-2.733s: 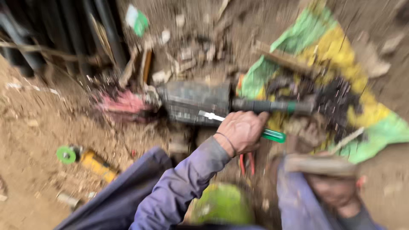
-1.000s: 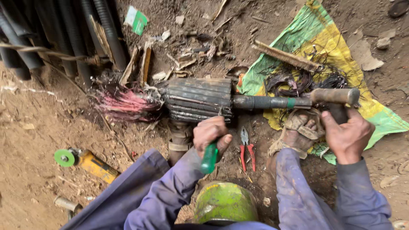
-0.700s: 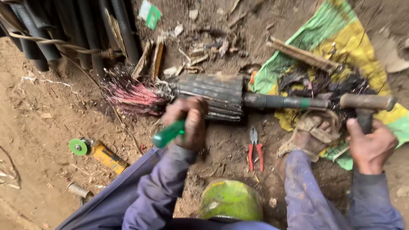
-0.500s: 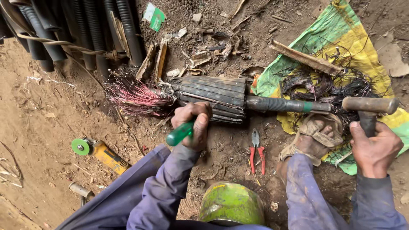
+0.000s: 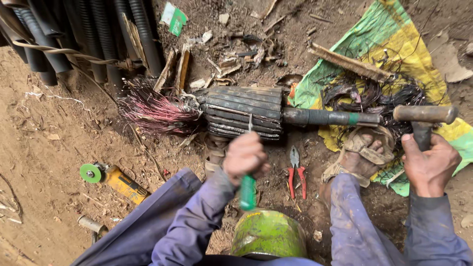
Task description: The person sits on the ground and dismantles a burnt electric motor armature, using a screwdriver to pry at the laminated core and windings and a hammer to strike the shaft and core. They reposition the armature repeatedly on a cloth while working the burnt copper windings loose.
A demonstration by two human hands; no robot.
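Note:
A dark, slotted motor rotor [image 5: 244, 111] lies on the dirt, with a tuft of reddish copper wire [image 5: 155, 109] at its left end and a steel shaft [image 5: 327, 117] at its right. My left hand [image 5: 245, 156] grips a green-handled screwdriver [image 5: 248, 189], its blade tip set against the rotor's slots. My right hand [image 5: 429, 165] holds a hammer [image 5: 424, 117] upright by its handle, off to the right of the shaft end. My sandalled foot [image 5: 362, 155] rests just below the shaft.
Red-handled pliers [image 5: 296, 172] lie on the ground between my hands. A yellow angle grinder with a green disc [image 5: 111, 178] lies at left. A green-and-yellow sack [image 5: 394, 54] holds loose dark wire [image 5: 374, 93]. Black corrugated pipes [image 5: 74, 34] lie at top left. A green drum [image 5: 268, 234] sits near me.
My left hand turned the screwdriver from lying sideways to upright and set its tip on the rotor. My right hand with the hammer stayed at the right.

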